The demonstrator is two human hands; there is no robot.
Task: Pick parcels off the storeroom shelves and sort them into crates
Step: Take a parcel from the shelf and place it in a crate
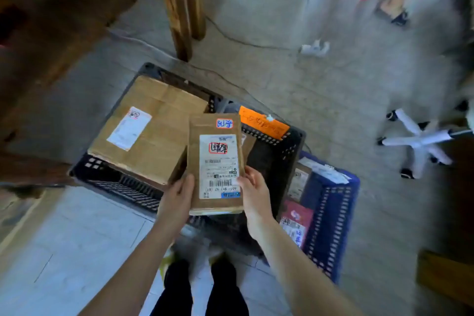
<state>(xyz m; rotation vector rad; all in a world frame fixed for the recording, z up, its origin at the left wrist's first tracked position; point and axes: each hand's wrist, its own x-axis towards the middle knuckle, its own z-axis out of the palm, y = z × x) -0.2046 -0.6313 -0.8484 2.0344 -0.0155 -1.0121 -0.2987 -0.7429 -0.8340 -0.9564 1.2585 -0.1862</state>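
1. Both my hands hold one parcel out in front of me. The left hand (177, 195) has its near left edge and the right hand (252, 187) its near right edge. My fingers (250, 174) are closed round the sides, thumbs on top.
2. That small parcel (215, 161) hangs in the air, label up, over the black crate (297, 136). It is just right of the large box (154, 131), which fills the crate's left half.
3. It looks like stiff, flat cardboard, and probably light, since I carry it by its near end alone.
4. Its printed label may be slick, so I judge the bare cardboard edges the better hold.
5. Just right of the black crate stands a blue crate (336, 213), holding other parcels.
6. An orange tag (264, 123) sits on the black crate's far rim.
7. Setting it down flat in the open right half should keep its corners from catching the large box.
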